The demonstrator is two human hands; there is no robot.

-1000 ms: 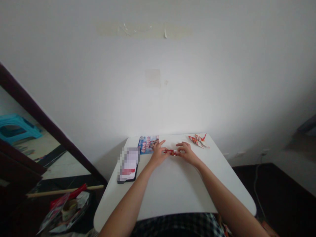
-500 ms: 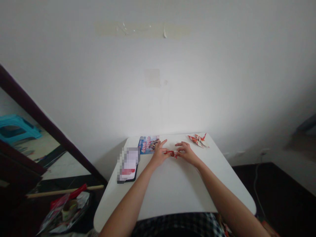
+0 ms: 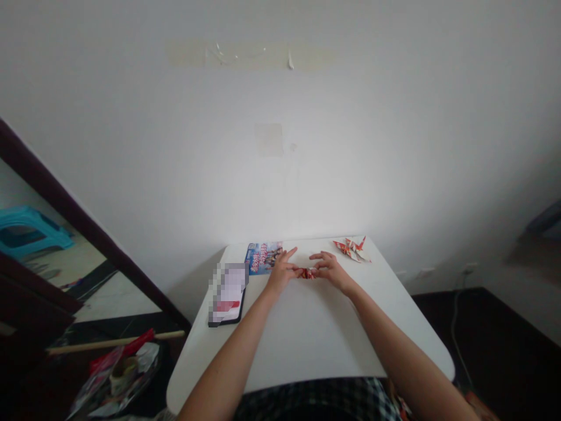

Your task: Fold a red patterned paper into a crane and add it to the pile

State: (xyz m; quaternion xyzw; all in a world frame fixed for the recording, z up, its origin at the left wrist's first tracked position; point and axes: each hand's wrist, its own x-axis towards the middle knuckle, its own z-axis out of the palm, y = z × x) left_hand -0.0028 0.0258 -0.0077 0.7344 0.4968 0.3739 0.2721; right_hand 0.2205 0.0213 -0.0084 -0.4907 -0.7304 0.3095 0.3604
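A small red and white folded paper piece [image 3: 308,273] is held over the white table [image 3: 315,327], between my two hands. My left hand [image 3: 283,272] pinches its left end between thumb and fingers, with other fingers stretched out. From the other side my right hand [image 3: 329,270] grips the right end, its upper fingers raised and apart. The fingertips hide the ends of the paper. Beyond my right hand, near the far edge, lies a folded paper crane [image 3: 352,249] in red and white.
A phone [image 3: 230,295], its screen blurred out, lies at the table's left. Behind it is a blue printed leaflet [image 3: 258,258]. The wall [image 3: 350,146] stands right behind the table. On the floor at left is a bag of rubbish [image 3: 125,374]; a mirror [image 3: 100,251] leans there.
The folded paper between my hands has turned and looks more compact, with its red part now facing up. Both hands stay in nearly the same place.
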